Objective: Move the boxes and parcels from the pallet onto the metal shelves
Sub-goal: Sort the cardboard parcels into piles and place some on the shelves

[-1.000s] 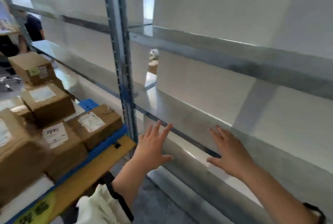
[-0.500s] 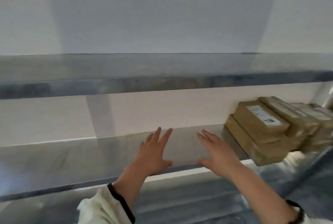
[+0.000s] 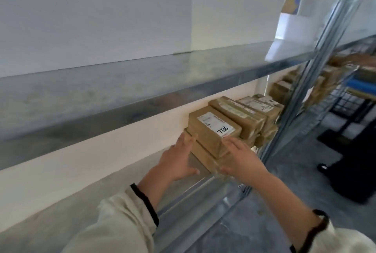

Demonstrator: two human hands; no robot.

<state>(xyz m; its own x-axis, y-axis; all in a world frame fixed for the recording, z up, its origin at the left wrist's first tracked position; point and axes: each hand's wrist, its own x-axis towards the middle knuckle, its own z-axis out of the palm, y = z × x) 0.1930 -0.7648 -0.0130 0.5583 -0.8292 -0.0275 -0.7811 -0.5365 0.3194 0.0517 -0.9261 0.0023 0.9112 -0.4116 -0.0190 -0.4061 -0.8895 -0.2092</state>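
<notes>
parcel (image 3: 211, 130) | white label (image 3: 215, 124) on top | handwritten "7786" in black | printed lines too blurred to read

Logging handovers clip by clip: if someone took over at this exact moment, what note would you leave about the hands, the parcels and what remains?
Left hand: open, fingers flat against the left end of the two-parcel stack.
Right hand: open, fingers spread on the near corner of the top parcel.
Parcels: the top parcel lies on a lower parcel, beside a row of parcels on the lower shelf.
Done: several parcels shelved.
Left: probably squaring this stack. The pallet is out of view, so the remainder is unknown.
</notes>
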